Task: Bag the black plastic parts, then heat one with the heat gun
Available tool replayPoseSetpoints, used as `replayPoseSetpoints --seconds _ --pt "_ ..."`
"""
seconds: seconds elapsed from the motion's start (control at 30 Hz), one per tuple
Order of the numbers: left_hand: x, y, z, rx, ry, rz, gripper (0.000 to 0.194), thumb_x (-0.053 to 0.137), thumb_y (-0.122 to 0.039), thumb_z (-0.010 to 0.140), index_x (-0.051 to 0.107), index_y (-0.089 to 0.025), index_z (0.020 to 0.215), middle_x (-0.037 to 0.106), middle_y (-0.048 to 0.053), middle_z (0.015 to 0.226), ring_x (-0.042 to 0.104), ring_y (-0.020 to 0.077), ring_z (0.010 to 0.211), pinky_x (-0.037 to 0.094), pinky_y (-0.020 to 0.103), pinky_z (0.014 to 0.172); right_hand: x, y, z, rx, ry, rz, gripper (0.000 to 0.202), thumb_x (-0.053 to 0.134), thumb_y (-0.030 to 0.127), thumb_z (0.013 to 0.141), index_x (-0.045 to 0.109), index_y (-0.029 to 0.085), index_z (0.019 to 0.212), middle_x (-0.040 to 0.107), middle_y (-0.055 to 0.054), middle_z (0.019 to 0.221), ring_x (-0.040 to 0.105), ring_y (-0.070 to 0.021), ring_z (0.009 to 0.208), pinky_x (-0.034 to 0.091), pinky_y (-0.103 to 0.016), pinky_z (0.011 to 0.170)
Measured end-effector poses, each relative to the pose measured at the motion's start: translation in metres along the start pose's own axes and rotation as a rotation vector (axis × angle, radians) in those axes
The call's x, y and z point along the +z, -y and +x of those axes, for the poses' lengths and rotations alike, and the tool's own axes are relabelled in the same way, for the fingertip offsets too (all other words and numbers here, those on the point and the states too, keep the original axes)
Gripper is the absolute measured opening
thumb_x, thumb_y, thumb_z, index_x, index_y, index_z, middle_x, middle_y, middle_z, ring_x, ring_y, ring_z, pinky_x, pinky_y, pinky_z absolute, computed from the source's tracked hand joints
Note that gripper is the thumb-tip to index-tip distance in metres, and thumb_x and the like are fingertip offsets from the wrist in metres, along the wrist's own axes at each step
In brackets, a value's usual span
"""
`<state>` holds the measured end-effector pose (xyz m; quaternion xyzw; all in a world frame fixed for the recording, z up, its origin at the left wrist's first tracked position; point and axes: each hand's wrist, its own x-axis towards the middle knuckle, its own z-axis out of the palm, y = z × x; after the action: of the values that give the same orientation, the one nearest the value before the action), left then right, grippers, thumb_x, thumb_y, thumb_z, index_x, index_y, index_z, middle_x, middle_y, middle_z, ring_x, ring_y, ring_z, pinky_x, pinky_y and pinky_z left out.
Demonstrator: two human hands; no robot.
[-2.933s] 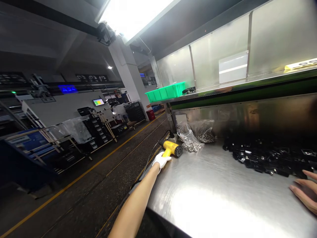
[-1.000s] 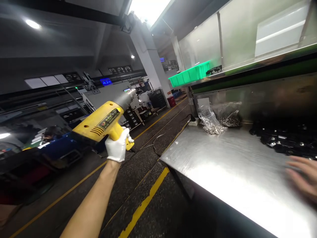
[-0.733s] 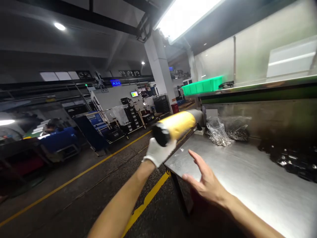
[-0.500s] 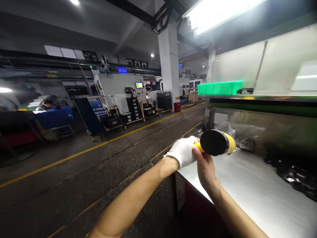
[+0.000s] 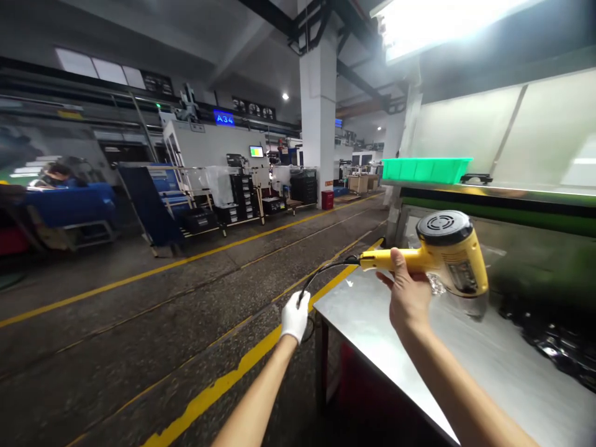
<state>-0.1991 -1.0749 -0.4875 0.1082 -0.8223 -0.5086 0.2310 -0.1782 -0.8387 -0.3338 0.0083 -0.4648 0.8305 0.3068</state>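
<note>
A yellow heat gun (image 5: 459,264) with a black vented end cap is held over the metal table, its body toward the right. My right hand (image 5: 410,295), bare, grips its handle. From the handle's left end a black cable (image 5: 326,267) curves down to my left hand (image 5: 295,318), which wears a white glove and is closed on the cable off the table's left corner. Part of the cable hangs below the glove.
The metal table (image 5: 372,335) fills the lower right, with black parts (image 5: 554,341) at its right side. A green bin (image 5: 426,170) stands on the shelf above. Across the marked floor are racks and machines; a person (image 5: 58,174) is at the far left.
My left hand has moved from the handle down and left onto the cable. The heat gun has turned, its body now pointing down to the right in my right hand.
</note>
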Motion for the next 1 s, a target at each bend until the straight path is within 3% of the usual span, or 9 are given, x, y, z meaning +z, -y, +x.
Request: replayPoseSetpoints --seconds 0.07,0.13,0.27,0.37,0.53,0.67,0.77,0.83,1.0 --pt "-0.012 0.003 -0.009 -0.058 -0.034 -0.055 0.048 0.047 -0.058 0.086 0.056 -0.018 0.111 0.061 0.001 0.075 0.057 0.0136 0.055 0.051 0.027 0.052 -0.004 -0.005 0.009 -0.034 -0.037 -0.051 0.051 0.077 0.05 0.07 0.066 0.018 0.109 0.068 -0.008 0.111 0.068 -0.0226 0.094 0.063 -0.028 0.06" --pt "-0.021 0.007 -0.024 -0.139 0.02 -0.136 0.049 0.052 -0.059 0.083 0.054 -0.019 0.111 0.054 -0.004 0.067 0.047 0.01 0.042 0.043 0.024 0.038 -0.009 -0.01 0.016 -0.069 -0.062 -0.111 0.051 0.077 0.051 0.07 0.066 0.017 0.107 0.069 -0.008 0.106 0.068 -0.0218 0.087 0.061 -0.027 0.056" --pt "-0.017 0.016 -0.066 -0.392 0.322 -0.254 0.04 0.054 -0.056 0.085 0.059 -0.018 0.094 0.037 -0.009 0.053 0.037 0.0069 0.034 0.041 0.022 0.033 -0.021 -0.016 0.022 -0.069 -0.016 -0.277 0.048 0.075 0.053 0.07 0.068 0.012 0.095 0.07 -0.009 0.088 0.066 -0.0215 0.073 0.057 -0.029 0.052" --pt "-0.005 0.015 -0.097 -0.624 0.531 -0.451 0.039 0.054 -0.053 0.089 0.059 -0.015 0.081 0.029 -0.01 0.048 0.033 0.0056 0.035 0.042 0.02 0.036 -0.034 -0.015 0.021 -0.093 0.059 -0.363 0.046 0.075 0.052 0.071 0.069 0.011 0.09 0.07 -0.008 0.083 0.065 -0.0225 0.075 0.058 -0.033 0.062" --pt "0.015 -0.018 -0.141 -1.034 0.978 -1.039 0.033 0.056 -0.047 0.091 0.057 -0.016 0.081 0.019 -0.012 0.047 0.012 0.0038 0.034 0.013 0.014 0.029 -0.054 -0.005 0.035 -0.192 0.023 -0.357 0.044 0.075 0.048 0.072 0.067 0.012 0.096 0.07 -0.008 0.088 0.065 -0.0237 0.081 0.057 -0.036 0.071" --pt "0.036 -0.057 -0.17 -1.005 1.237 -1.226 0.042 0.045 -0.052 0.095 0.053 -0.018 0.071 0.016 -0.011 0.044 -0.001 0.0037 0.034 0.009 0.014 0.027 -0.074 0.012 0.053 -0.218 -0.066 -0.261 0.044 0.077 0.046 0.07 0.066 0.013 0.096 0.068 -0.006 0.089 0.065 -0.0213 0.079 0.058 -0.034 0.067" --pt "0.041 -0.087 -0.175 -0.88 1.277 -1.376 0.049 0.038 -0.058 0.095 0.045 -0.021 0.065 0.013 -0.012 0.043 -0.005 0.0032 0.032 0.015 0.015 0.022 -0.087 0.029 0.06 -0.179 -0.102 -0.175 0.046 0.078 0.045 0.068 0.064 0.014 0.098 0.067 -0.006 0.094 0.066 -0.0211 0.081 0.06 -0.032 0.062" --pt "0.034 -0.11 -0.167 -0.822 1.237 -1.473 0.048 0.037 -0.058 0.095 0.039 -0.022 0.062 0.006 -0.013 0.044 -0.01 0.0027 0.031 0.013 0.015 0.018 -0.093 0.04 0.063 -0.143 -0.16 -0.133 0.048 0.079 0.045 0.066 0.063 0.014 0.099 0.067 -0.007 0.097 0.067 -0.0216 0.083 0.061 -0.031 0.058" --pt "0.004 -0.18 -0.132 -0.561 0.878 -1.669 0.04 0.044 -0.045 0.097 0.034 -0.022 0.065 0.003 -0.015 0.045 -0.02 0.001 0.032 -0.001 0.01 0.016 -0.08 0.044 0.068 0.084 -0.293 0.008 0.045 0.076 0.047 0.068 0.057 0.018 0.097 0.066 -0.004 0.092 0.068 -0.0206 0.08 0.062 -0.034 0.057"
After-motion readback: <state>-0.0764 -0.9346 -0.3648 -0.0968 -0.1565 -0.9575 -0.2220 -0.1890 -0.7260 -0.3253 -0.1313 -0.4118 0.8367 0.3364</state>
